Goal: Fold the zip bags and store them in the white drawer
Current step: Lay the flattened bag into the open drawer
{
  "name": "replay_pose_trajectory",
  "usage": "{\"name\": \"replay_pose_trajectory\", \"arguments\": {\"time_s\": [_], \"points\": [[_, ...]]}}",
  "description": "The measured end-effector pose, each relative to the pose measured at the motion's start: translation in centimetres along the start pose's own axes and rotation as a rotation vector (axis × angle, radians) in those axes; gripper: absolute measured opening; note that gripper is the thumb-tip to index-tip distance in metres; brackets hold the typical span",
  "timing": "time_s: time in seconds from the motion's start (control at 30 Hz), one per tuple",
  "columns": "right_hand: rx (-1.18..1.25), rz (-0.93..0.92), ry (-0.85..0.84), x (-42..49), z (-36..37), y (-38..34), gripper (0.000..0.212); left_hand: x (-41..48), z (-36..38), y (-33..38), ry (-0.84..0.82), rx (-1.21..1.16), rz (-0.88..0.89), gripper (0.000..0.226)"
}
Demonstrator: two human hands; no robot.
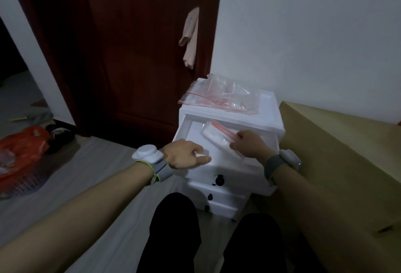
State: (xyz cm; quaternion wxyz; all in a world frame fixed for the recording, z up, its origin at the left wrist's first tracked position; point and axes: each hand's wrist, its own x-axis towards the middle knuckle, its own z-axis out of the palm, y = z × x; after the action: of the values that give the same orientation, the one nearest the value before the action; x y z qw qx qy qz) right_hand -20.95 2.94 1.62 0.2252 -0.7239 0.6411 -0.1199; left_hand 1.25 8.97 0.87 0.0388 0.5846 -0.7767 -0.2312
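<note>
Head view, the only one we've got: the white drawer (217,170) stands pulled open, top slot of its little cabinet. Inside it lies the folded zip bag (213,136), red seal strip showing, slanting from the drawer's back-left toward its front-right.

The right hand (249,144) is over the drawer's front-right corner, fingers curled and pinching the near end of that folded bag. It's a firm-looking hold on thin plastic.

The left hand (186,153) sits at the drawer's front-left rim, knuckles up, thumb pointing across. Whether the curled fingers clamp the rim or only rest there, I cannot tell.

Behind the drawer, on the cabinet top, waits the pile of zip bags (219,97), unfolded and loose, one corner hanging past the edge. To the right of the drawer a cardboard box (336,153) crowds in close.

Now the risks, as I judge them. Slippery plastic likes to spring open once released, so the fold could undo itself in the drawer. That overhanging pile could slide off if the cabinet gets jolted. And a bag corner left riding up over the rim could get caught when the drawer closes
</note>
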Motion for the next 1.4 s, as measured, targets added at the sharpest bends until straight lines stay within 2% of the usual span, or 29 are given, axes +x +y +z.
{"name": "replay_pose_trajectory", "arguments": {"time_s": [0.17, 0.33, 0.43, 0.5, 0.53, 0.6, 0.67, 0.7, 0.83, 0.9, 0.97, 1.07, 1.2, 1.3, 1.4], "points": [[0.026, 0.069, -0.044, 0.9, 1.3, -0.5, 0.014, -0.6, 1.1, -1.1, 0.022, 0.013, 0.016, 0.037], [0.227, 0.195, -0.065, 1.9, 3.1, -1.0, 0.011, -0.6, 1.0, -1.6, 0.051, -0.053, 0.023, 0.037], [0.356, 0.267, -0.087, 3.1, 4.0, -1.7, 0.019, -0.4, 0.5, -2.5, 0.303, -0.206, 0.036, 0.033], [0.474, 0.333, -0.098, 4.1, 4.4, -2.4, 0.023, 0.2, -0.2, -3.7, 0.496, -0.131, -0.008, 0.022], [0.541, 0.365, -0.099, 4.3, 4.5, -2.7, 0.023, 0.6, -0.5, -4.1, 0.541, -0.079, -0.059, 0.026], [0.629, 0.432, -0.107, 4.7, 4.7, -3.9, 0.016, 1.4, -0.8, -5.3, 0.541, -0.112, -0.21, 0.038], [0.675, 0.474, -0.107, 5.0, 5.1, -4.9, 0.006, 2.2, -1.0, -6.2, 0.493, -0.272, -0.318, 0.046], [0.698, 0.481, -0.109, 5.2, 5.6, -5.3, 0.01, 2.5, -1.1, -6.7, 0.46, -0.351, -0.34, 0.046], [0.834, 0.491, -0.135, 5.7, 7.1, -7.3, 0.007, 2.8, -0.9, -7.5, 0.34, -0.443, -0.274, 0.027], [0.886, 0.495, -0.145, 6.2, 7.4, -8.1, 0.015, 2.9, -0.8, -7.6, 0.332, -0.43, -0.246, 0.027], [0.854, 0.498, -0.168, 6.9, 7.6, -8.6, 0.023, 3.0, -0.8, -7.7, 0.325, -0.418, -0.233, 0.025], [0.791, 0.465, -0.213, 7.1, 7.5, -9.4, 0.011, 3.0, -0.8, -8.0, 0.323, -0.419, -0.22, 0.021], [0.783, 0.453, -0.167, 7.1, 8.6, -9.4, 0.018, 3.0, -1.0, -8.1, 0.342, -0.441, -0.205, 0.021], [0.577, 0.427, -0.115, 7.8, 9.2, -9.1, 0.016, 2.9, -1.1, -8.1, 0.336, -0.405, -0.195, 0.023], [0.256, 0.36, -0.066, 8.5, 9.4, -9.3, 0.033, 2.8, -1.1, -8.2, 0.325, -0.393, -0.198, 0.023]]}}
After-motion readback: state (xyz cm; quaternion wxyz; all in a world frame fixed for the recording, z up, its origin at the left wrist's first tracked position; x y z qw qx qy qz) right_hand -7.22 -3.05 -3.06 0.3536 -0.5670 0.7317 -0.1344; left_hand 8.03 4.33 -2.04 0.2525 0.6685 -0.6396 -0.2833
